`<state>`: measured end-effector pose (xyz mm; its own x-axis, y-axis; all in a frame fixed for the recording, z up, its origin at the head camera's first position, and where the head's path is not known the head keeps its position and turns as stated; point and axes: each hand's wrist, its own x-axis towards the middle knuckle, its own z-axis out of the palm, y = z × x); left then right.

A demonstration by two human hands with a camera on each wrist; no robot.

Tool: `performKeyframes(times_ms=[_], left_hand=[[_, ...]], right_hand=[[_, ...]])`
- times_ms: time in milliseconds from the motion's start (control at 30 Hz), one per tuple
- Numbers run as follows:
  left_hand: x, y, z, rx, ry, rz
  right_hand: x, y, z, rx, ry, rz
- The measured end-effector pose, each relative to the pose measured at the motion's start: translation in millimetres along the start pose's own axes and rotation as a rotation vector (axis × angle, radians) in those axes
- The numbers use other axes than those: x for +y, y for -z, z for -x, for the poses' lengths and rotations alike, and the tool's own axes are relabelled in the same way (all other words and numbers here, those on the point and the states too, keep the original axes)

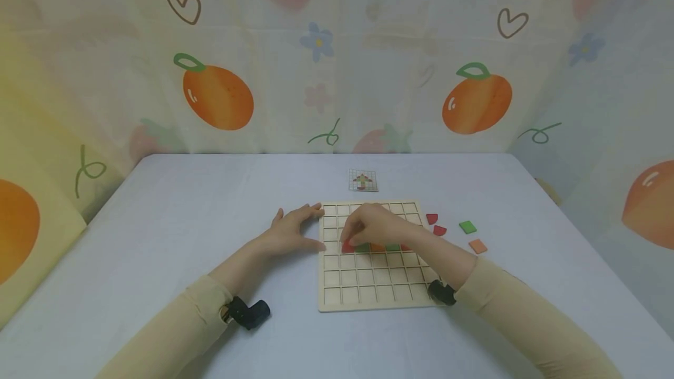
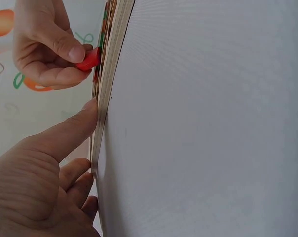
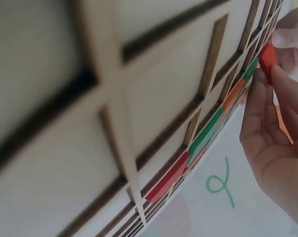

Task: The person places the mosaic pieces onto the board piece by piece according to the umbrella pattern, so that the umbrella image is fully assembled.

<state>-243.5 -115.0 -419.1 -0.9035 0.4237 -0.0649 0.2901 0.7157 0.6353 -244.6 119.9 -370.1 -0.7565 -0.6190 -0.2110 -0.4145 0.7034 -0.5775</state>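
A wooden grid board (image 1: 363, 295) lies flat on the white table. My right hand (image 1: 380, 224) is over it, pinching a red piece (image 2: 90, 59) between thumb and fingers. That piece is tilted, its lower edge right at a cell near the board's left side. To its right, one row holds a green tile (image 1: 363, 248), an orange tile (image 3: 232, 97), another green tile (image 3: 205, 136) and a red piece (image 3: 167, 177). Other pieces beyond that row are mostly hidden by my right hand. My left hand (image 1: 288, 231) rests against the board's left edge with fingers and thumb spread.
Behind the board lies a small pattern card (image 1: 363, 181) showing a coloured figure on a grid. Right of the board are two loose red pieces (image 1: 439, 230), a green tile (image 1: 467, 227) and an orange tile (image 1: 478, 247). A fruit-printed curtain (image 1: 347, 75) hangs behind the table.
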Motion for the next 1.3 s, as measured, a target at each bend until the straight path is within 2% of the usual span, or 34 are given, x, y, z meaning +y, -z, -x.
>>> performKeyframes(times_ms=[267,567,867,1033,1167,1300], left_hand=[[-0.9,-0.3,-0.4,-0.001,0.002,0.004],[-0.4,-0.5,-0.8,-0.001,0.004,-0.006],[-1.1,-1.3,-1.3,0.003,0.005,-0.008],[-0.3,-1.0,-0.3,0.000,0.001,-0.004],[1.2,-0.9,0.6,0.001,0.003,-0.006],[1.8,-0.9,1.0,0.004,0.007,-0.009]], right_hand=[[-0.8,-2.6,0.4,0.007,0.003,0.007],[2.2,-3.5,-0.5,0.003,0.059,0.016],[1.6,-0.2,-0.3,0.033,0.007,0.016],[6.4,9.9,4.0,0.056,0.011,-0.007],[14.0,25.3,11.2,0.091,0.013,-0.047],[23.9,43.0,19.7,0.140,-0.021,-0.097]])
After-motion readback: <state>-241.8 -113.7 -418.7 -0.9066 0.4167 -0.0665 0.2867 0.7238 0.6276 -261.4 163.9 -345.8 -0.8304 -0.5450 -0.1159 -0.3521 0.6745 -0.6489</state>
